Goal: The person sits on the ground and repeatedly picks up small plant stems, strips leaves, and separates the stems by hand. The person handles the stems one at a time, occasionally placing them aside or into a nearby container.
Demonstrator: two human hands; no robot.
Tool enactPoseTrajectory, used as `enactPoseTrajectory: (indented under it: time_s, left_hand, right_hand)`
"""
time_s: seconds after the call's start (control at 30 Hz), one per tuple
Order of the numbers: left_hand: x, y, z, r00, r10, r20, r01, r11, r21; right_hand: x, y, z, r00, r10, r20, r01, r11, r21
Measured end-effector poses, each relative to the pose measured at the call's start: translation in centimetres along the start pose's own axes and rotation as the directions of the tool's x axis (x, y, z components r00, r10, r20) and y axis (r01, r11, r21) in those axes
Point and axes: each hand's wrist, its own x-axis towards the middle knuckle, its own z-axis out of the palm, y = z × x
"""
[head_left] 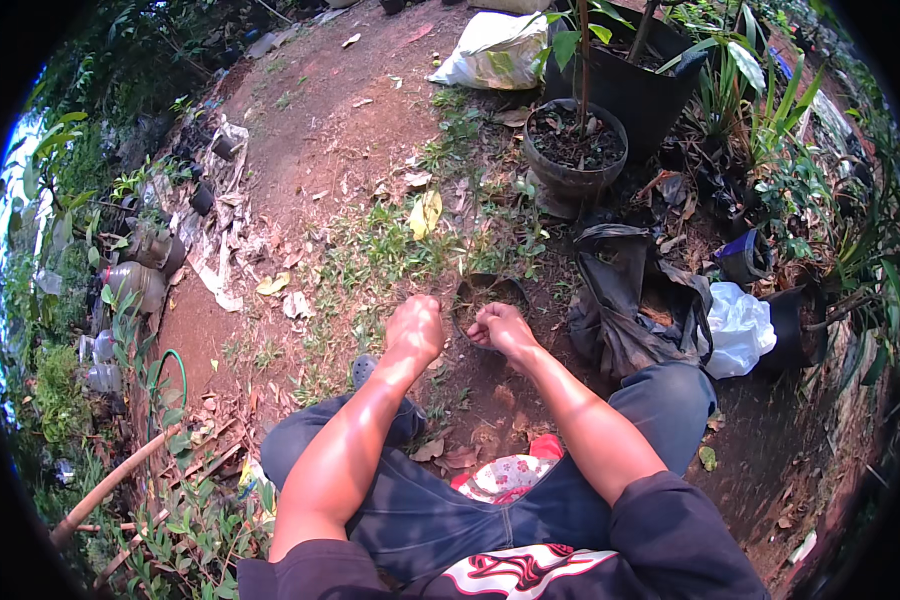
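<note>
Between my feet, on the ground, stands a small dark pot (504, 283) with what looks like dry stems in it. My right hand (501, 328) is over its near right side, fingers curled inward at the opening. Just left of the pot, my left hand (415, 326) is curled into a fist with its back towards me. Whatever may be inside either hand is hidden or too small to make out. To the right of the pot sits an open black plastic bag (615, 300) with brown material inside.
A white plastic bag (739, 330) lies by my right knee. Ahead stand a potted plant (577, 176) and a white sack (495, 49). Plastic jars (135, 285) line the left side, near a wooden pole (116, 484). Patterned cloth (510, 476) lies beneath me.
</note>
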Motion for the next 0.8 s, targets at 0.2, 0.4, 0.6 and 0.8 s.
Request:
enactPoseTrajectory:
  time_s: [0.2, 0.4, 0.6, 0.8]
  left_hand:
    - [-0.1, 1.0, 3.3, 0.972, 0.121, -0.202, -0.117, 0.993, 0.034]
    - [1.4, 1.6, 4.1, 0.978, 0.141, -0.154, -0.149, 0.988, -0.043]
    - [1.3, 2.6, 4.3, 0.987, 0.11, -0.12, -0.105, 0.993, 0.047]
    - [1.7, 2.1, 4.4, 0.995, 0.023, -0.098, -0.036, 0.991, -0.128]
  right_hand:
    - [0.2, 0.3, 0.0, 1.0, 0.013, 0.002, -0.013, 0.999, 0.047]
    - [0.2, 0.6, 0.0, 1.0, 0.002, 0.016, -0.004, 0.996, 0.087]
    - [-0.2, 0.4, 0.2, 0.999, 0.016, 0.031, -0.02, 0.991, 0.132]
    - [-0.8, -0.6, 0.3, 0.998, 0.049, 0.035, -0.054, 0.987, 0.151]
